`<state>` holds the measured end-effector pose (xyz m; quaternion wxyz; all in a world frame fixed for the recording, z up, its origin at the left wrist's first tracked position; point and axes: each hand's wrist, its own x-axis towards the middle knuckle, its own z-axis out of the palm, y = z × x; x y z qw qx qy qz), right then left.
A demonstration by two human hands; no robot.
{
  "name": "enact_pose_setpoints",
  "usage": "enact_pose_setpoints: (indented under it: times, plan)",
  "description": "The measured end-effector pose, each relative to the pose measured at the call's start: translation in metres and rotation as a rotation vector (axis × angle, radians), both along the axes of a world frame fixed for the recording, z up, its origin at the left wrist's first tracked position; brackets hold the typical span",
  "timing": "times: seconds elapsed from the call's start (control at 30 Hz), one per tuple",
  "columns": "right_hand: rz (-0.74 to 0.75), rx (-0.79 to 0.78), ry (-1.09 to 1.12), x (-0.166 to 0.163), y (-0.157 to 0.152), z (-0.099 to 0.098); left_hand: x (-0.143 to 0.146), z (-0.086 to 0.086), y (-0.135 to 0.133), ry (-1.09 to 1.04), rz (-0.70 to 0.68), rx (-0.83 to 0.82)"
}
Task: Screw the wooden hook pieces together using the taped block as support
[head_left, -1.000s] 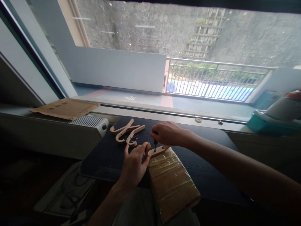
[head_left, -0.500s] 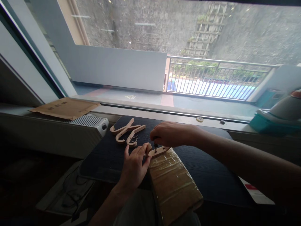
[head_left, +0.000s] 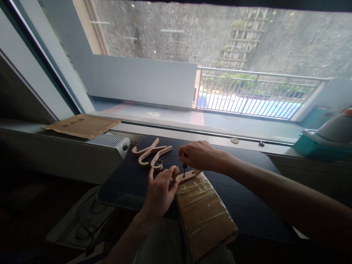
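A small wooden hook piece (head_left: 187,176) lies on the near end of a taped brown parcel (head_left: 203,216) on the dark table (head_left: 242,183). My left hand (head_left: 159,190) presses on the piece's left end, fingers stretched out flat. My right hand (head_left: 200,156) is closed in a pinch around a small dark screwdriver (head_left: 184,168) that stands upright on the piece. Three more wooden hooks (head_left: 151,154) lie together on the table, farther left.
A white heater (head_left: 110,141) and a brown envelope (head_left: 82,125) sit to the left by the window sill. A teal and white object (head_left: 324,141) stands at the right. Cables lie on the floor at lower left (head_left: 88,216).
My hands stay on the wooden piece and the screwdriver; the view has shifted slightly, and the right hand's grip has turned a little.
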<state>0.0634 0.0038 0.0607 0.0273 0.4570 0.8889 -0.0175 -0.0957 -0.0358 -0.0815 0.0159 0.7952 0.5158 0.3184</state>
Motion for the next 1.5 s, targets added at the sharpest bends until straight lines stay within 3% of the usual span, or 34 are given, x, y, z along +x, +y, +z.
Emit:
enact_pose_setpoints:
  times: [0.17, 0.3, 0.5, 0.73, 1.0, 1.17, 1.5]
  plan:
    - [0.197, -0.048, -0.122, 0.008, -0.007, 0.019, 0.000, 0.000, 0.001, -0.003, -0.001, 0.005]
    - [0.279, -0.125, -0.114, 0.009, -0.003, 0.021, 0.000, -0.003, 0.004, 0.000, -0.001, 0.022]
    - [0.113, -0.128, -0.050, 0.008, 0.007, 0.009, 0.001, -0.003, 0.003, 0.005, 0.008, 0.009]
    - [-0.028, -0.005, -0.084, 0.002, 0.004, 0.001, 0.001, 0.001, 0.001, -0.006, 0.000, 0.000]
    - [0.192, -0.072, -0.047, 0.011, -0.005, 0.022, 0.000, -0.002, 0.001, 0.010, -0.002, 0.021]
    - [0.230, -0.115, 0.001, 0.012, -0.001, 0.018, -0.001, -0.005, 0.003, 0.017, 0.000, 0.028]
    - [-0.072, 0.029, 0.019, 0.013, 0.009, -0.008, 0.001, -0.002, 0.003, -0.019, 0.009, -0.013]
